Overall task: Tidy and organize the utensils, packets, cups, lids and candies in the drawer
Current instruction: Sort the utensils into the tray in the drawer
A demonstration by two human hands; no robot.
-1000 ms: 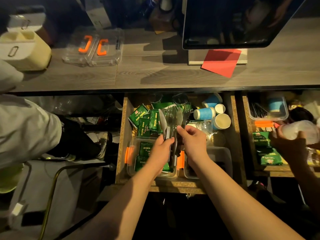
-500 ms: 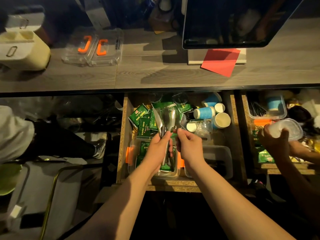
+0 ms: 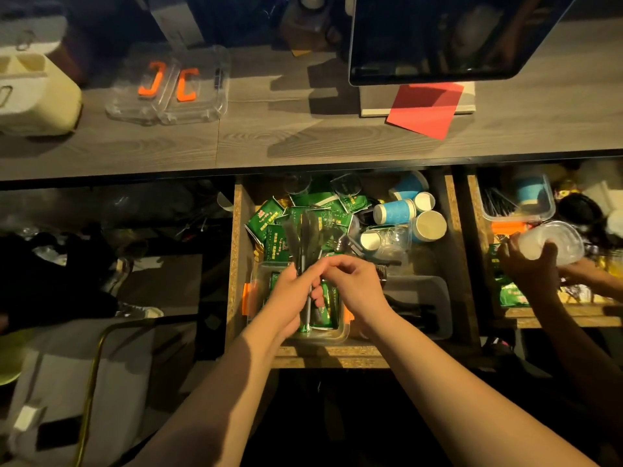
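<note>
Clear tub (image 3: 340,335) with green packets (image 3: 323,308), left hand (image 3: 290,294) gripping utensils (image 3: 303,234)

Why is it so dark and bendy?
Head view: dim, warm light leaves the drawer murky; hard shadows fall across the desk; the wide lens bows the desk's edge; the utensils in the hands look smeared.

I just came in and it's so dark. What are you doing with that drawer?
A person is tidying an open drawer. Their left hand grips a bundle of plastic utensils, and the right hand pinches it too. Below sits a clear container with green packets. More packets and blue paper cups are still jumbled behind. Another person's hands hold a clear tub over the next drawer.
</note>
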